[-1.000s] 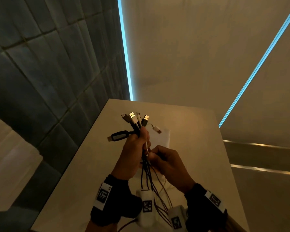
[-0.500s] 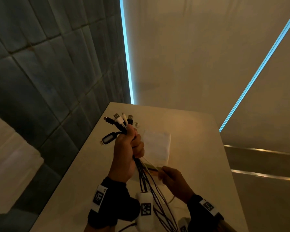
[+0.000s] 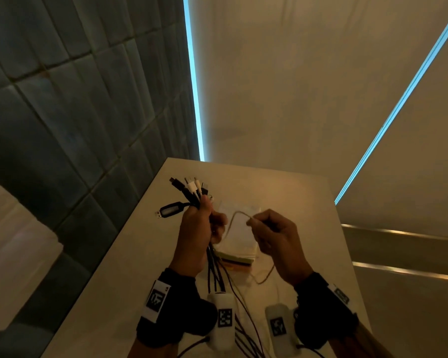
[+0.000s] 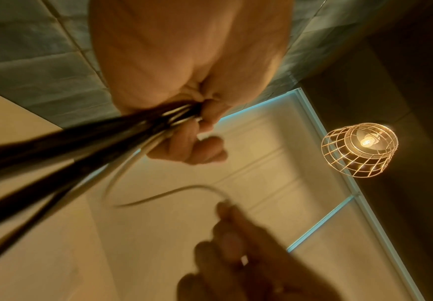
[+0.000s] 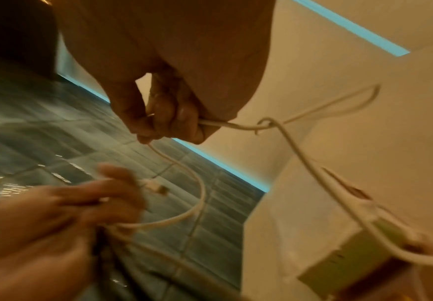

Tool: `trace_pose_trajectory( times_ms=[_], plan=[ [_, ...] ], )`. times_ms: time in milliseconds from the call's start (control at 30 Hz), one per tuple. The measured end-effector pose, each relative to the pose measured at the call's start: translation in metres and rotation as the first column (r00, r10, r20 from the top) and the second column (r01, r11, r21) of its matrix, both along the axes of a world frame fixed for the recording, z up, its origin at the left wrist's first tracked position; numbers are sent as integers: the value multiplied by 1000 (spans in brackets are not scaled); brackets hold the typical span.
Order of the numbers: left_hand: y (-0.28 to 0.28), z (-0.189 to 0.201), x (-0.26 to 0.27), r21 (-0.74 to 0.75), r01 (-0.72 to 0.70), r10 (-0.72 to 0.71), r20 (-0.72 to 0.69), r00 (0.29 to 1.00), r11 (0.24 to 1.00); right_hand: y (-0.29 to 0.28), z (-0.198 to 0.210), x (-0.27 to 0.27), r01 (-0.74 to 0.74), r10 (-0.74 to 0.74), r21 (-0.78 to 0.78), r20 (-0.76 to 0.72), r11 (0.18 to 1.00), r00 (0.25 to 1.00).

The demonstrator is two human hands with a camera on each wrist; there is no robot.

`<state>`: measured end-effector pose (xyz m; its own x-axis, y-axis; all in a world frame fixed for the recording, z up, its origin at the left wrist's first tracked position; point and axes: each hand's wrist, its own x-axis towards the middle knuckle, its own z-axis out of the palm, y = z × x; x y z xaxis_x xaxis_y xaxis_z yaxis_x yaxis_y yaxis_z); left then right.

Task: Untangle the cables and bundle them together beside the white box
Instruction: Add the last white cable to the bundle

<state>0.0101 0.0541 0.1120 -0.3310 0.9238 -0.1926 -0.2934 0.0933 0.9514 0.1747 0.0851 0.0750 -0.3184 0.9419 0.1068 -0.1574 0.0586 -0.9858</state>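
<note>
My left hand (image 3: 201, 228) grips a bundle of black and white cables (image 3: 192, 189) above the table, their plugs fanning out past my fist; the cords (image 4: 68, 150) hang down toward me. A black USB plug (image 3: 170, 210) sticks out to the left. My right hand (image 3: 272, 231) pinches one thin white cable (image 3: 237, 215) that arcs from the left fist to its fingertips, then loops down (image 5: 287, 142). The white box (image 3: 239, 241) lies on the table under and behind both hands, its edge (image 5: 351, 254) showing in the right wrist view.
The pale table (image 3: 119, 267) is narrow, with a dark tiled wall (image 3: 62, 125) along its left edge and a drop on the right. A caged ceiling lamp (image 4: 359, 149) glows overhead. Loose cable tails (image 3: 246, 337) trail off the near edge between my wrists.
My right hand has risen from low near the table up beside the left fist, drawing the thin white cable out into an arc. The left hand keeps its hold on the bundle.
</note>
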Motion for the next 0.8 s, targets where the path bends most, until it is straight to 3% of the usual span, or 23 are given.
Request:
trace_pose_trajectory(
  times_ms=[133,233,300,567,800],
  plan=[
    [3,9,6,13,89,-90,123,988,996,-15,28,-7,-149,152,81,-33,986,988],
    [2,18,6,126,106,-145,363,921,986,-19,19,-6,-228,227,13,52,974,973],
    [3,20,3,189,104,-180,448,876,976,-19,6,-2,-207,211,-56,69,977,975],
    [2,16,3,316,140,-264,393,881,939,-11,-42,14,-106,128,-121,189,987,974],
    [1,14,-3,301,90,-198,350,916,949,-14,-106,34,-1,61,-164,360,986,931]
  ],
)
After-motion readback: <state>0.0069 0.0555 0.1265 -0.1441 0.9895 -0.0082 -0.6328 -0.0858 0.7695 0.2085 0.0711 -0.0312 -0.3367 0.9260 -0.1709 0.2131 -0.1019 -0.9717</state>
